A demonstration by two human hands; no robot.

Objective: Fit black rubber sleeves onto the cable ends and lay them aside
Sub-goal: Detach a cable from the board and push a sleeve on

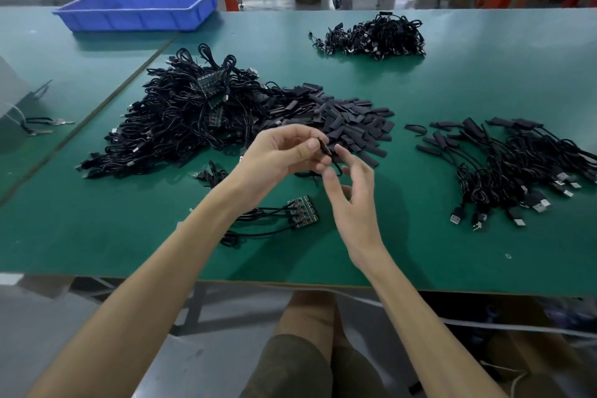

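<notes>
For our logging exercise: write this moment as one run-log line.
left hand pinches cable end | right hand open beside it | sleeves piled behind

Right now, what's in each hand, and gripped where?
Left hand pinches a black cable by its end, between thumb and fingertips; the rest hangs below. Right hand, fingers spread beside it, holds nothing visible.

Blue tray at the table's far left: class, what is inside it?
Inside the blue tray, only its bare floor and ribbed inner walls show. Its near wall hides the floor strip just behind it.
</notes>
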